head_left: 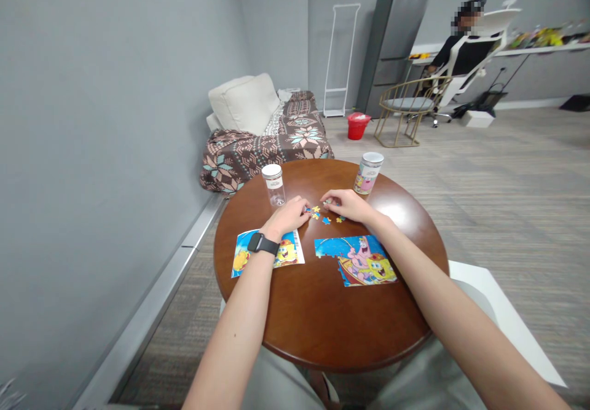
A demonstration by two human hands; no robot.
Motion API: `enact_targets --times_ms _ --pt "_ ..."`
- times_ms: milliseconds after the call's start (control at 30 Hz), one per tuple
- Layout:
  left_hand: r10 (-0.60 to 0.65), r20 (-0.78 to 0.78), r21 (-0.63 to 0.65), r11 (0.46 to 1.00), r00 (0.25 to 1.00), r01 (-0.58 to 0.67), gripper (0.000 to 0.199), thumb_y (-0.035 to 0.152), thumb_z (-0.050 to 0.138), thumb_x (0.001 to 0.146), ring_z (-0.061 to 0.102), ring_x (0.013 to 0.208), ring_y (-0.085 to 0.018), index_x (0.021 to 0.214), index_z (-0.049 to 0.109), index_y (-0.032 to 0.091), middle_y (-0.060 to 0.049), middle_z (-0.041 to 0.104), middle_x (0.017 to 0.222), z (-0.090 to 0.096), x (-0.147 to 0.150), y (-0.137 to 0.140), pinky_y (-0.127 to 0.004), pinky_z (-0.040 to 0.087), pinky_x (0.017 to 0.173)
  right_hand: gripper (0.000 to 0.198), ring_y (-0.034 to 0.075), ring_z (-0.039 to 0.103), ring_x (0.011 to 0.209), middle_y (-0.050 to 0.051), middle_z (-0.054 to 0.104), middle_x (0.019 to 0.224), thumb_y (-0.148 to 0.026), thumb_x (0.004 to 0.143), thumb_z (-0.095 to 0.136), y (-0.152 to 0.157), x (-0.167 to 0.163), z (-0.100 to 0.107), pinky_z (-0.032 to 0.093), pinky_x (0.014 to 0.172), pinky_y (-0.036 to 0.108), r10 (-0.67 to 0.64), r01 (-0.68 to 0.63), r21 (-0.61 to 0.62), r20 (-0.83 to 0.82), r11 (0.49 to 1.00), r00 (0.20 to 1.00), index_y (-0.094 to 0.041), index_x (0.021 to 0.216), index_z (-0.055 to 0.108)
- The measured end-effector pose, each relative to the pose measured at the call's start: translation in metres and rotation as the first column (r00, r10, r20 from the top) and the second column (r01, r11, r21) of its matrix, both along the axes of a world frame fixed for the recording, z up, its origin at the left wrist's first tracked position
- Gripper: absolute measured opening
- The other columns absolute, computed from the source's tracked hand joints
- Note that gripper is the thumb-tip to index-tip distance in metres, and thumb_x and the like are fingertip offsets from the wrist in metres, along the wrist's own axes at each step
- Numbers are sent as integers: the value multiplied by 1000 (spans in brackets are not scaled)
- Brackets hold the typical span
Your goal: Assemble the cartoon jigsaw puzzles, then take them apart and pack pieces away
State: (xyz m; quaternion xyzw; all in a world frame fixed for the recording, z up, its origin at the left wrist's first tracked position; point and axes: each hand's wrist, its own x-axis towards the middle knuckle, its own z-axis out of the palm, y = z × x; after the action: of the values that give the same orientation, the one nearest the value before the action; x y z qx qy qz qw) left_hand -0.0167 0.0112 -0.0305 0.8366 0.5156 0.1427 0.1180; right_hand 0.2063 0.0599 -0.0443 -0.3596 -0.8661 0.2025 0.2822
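My left hand [291, 214], with a dark watch on its wrist, rests on the table with fingers closed at a small puzzle piece [307, 209]. Across from it, my right hand [346, 205] has its fingertips pinched on another puzzle piece [327, 201], partly hidden. Between and below the hands lie several loose blue and yellow puzzle pieces [326, 220]. A partly joined cartoon puzzle [362, 259] lies below my right hand; its lower left part has no pieces. Under my left wrist is a printed reference picture [289, 251], partly covered by the arm.
On the round brown table [322, 311] stand a clear jar with a white lid [275, 185] and a picture-printed can [369, 173]. Beyond are a covered sofa [276, 145], a red bin [357, 126], a gold-framed chair [410, 104] and a seated person [449, 50]. A wall borders the left.
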Motion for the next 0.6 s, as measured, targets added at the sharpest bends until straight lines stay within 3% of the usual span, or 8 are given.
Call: enact_targets --times_ms 167,400,600 --pt "9 -17 -14 1000 1000 -9 17 21 50 88 59 88 -20 99 63 17 -6 59 95 4 1 -2 -32 48 84 17 16 64 75 4 73 86 -13 76 59 1 0 -2 49 74 28 20 -19 43 -14 999 1000 -18 86 72" --pt "2 5 2 1000 1000 -2 17 19 50 86 58 85 -19 97 63 17 -5 58 91 2 0 -1 -32 48 82 22 15 61 72 3 65 77 -2 67 48 3 2 -2 49 72 27 79 -75 76 -56 994 995 -18 66 64" --pt "13 11 1 1000 1000 -13 14 19 50 86 58 87 -19 95 61 18 -5 57 92 1 0 -1 -32 48 83 19 15 61 73 3 65 79 -5 71 52 2 1 -1 49 73 29 91 -85 81 -72 993 993 -18 69 64"
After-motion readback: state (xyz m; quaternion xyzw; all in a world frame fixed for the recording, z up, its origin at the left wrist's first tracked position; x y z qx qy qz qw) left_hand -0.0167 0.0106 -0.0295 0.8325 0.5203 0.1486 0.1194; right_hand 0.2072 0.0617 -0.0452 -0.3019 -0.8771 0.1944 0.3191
